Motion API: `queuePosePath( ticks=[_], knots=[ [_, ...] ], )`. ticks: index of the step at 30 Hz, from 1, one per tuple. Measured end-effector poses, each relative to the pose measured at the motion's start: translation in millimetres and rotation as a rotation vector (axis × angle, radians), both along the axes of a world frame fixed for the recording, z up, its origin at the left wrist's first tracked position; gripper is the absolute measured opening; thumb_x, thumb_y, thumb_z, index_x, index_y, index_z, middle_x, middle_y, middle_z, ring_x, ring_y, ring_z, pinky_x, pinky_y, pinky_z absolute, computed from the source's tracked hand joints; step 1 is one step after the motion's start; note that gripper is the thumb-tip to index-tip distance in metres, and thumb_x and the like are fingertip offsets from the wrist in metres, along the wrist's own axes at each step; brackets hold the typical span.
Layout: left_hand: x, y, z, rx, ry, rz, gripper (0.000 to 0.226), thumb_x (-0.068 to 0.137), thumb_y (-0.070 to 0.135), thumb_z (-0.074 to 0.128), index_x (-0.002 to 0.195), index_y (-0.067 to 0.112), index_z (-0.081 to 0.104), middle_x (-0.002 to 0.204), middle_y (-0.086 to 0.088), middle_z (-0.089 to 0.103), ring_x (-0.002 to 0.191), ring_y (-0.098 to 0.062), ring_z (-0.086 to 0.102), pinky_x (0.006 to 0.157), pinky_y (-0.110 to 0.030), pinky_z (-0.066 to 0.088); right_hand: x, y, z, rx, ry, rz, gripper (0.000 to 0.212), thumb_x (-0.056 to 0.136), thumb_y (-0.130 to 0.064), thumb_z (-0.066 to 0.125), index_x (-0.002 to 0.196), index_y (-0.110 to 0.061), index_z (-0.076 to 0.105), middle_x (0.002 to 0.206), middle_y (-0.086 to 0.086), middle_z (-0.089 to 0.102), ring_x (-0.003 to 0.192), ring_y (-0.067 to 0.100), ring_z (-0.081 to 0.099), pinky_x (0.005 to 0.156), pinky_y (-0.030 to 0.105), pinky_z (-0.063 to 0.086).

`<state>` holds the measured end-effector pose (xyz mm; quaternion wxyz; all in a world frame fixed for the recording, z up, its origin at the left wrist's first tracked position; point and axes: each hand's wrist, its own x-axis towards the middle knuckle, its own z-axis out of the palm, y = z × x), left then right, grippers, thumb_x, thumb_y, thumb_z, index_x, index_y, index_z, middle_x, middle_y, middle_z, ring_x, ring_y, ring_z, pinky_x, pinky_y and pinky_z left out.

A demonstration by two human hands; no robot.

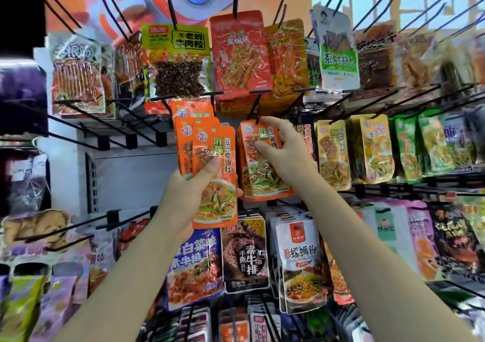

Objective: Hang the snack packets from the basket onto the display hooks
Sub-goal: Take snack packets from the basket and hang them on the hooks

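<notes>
- An orange snack packet (262, 163) hangs at the middle of the display rack, its top edge at the tip of a black display hook (254, 110) in the middle row.
- The right hand (282, 150) pinches this packet near its top, thumb on the front and forefinger raised to the upper edge beside the hook tip; more orange packets hang just behind it.
- The left hand (191, 192) grips a fanned bundle of orange packets (210, 168) just left of the hanging one, thumb pressed on the front packet, fingers curled round the back.
- Behind the top of the bundle, another orange packet (191, 109) hangs on the neighbouring hook.
- Above, in the top row, hang a yellow packet of dark grains (178, 60) and a red packet (240, 53).
- To the right in the middle row hang yellow packets (333, 152) and green packets (430, 142).
- In the lower row, below the hands, hang a blue packet (194, 265), a black packet (245, 257) and a white packet (301, 265).
- Empty black hooks stick out at the rack's left side (110, 131).
</notes>
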<state>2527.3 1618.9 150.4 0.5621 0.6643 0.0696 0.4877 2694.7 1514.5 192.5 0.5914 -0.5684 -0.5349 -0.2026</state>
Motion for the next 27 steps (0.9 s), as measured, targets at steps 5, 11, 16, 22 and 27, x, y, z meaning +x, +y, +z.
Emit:
queuePosePath(
  ticks=[5, 11, 16, 22, 27],
  knots=[
    [1, -4, 3, 0.007, 0.012, -0.025, 0.049, 0.081, 0.039, 0.078, 0.122, 0.015, 0.066, 0.103, -0.014, 0.077, 0.091, -0.036, 0.075, 0.088, -0.055, 0.059, 4, 9, -9, 0.182, -0.149, -0.267, 0.024, 0.099, -0.024, 0.063, 0.118, -0.012, 0.071, 0.114, 0.004, 0.045, 0.108, 0.020, 0.050, 0.095, 0.034, 0.046],
    [6, -13, 10, 0.008, -0.017, -0.004, 0.052, 0.073, 0.044, 0.077, 0.118, 0.018, 0.069, 0.102, -0.008, 0.078, 0.092, -0.030, 0.076, 0.089, -0.054, 0.058, -27, -1, -22, 0.049, -0.012, 0.290, 0.051, 0.096, -0.029, 0.067, 0.141, -0.020, 0.045, 0.093, 0.003, 0.072, 0.084, 0.012, 0.068, 0.071, 0.024, 0.052],
    [6, -15, 11, -0.016, 0.057, 0.067, 0.051, 0.082, 0.068, 0.061, 0.111, 0.026, 0.068, 0.098, 0.001, 0.079, 0.087, -0.020, 0.077, 0.079, -0.041, 0.061, -22, 10, -27, 0.209, 0.057, 0.367, 0.089, 0.088, -0.016, 0.077, 0.154, -0.040, 0.022, 0.073, 0.021, 0.061, 0.077, 0.038, 0.066, 0.078, 0.053, 0.056],
    [-8, -4, 4, -0.006, 0.015, 0.073, 0.046, 0.102, 0.047, 0.050, 0.113, 0.005, 0.066, 0.082, -0.010, 0.078, 0.066, -0.020, 0.074, 0.057, -0.031, 0.061, -5, 5, -15, 0.153, 0.068, 0.247, 0.057, 0.092, -0.023, 0.065, 0.131, -0.060, 0.044, 0.112, 0.033, 0.055, 0.099, 0.052, 0.058, 0.082, 0.064, 0.052],
    [-10, 1, 2, 0.010, -0.005, 0.046, 0.048, 0.103, 0.047, 0.048, 0.118, 0.004, 0.064, 0.091, -0.015, 0.077, 0.072, -0.028, 0.075, 0.065, -0.039, 0.063, -1, 2, -11, 0.098, 0.081, 0.178, 0.055, 0.098, -0.012, 0.061, 0.136, -0.049, 0.049, 0.128, 0.002, 0.060, 0.114, 0.023, 0.060, 0.092, 0.046, 0.056]
  ],
)
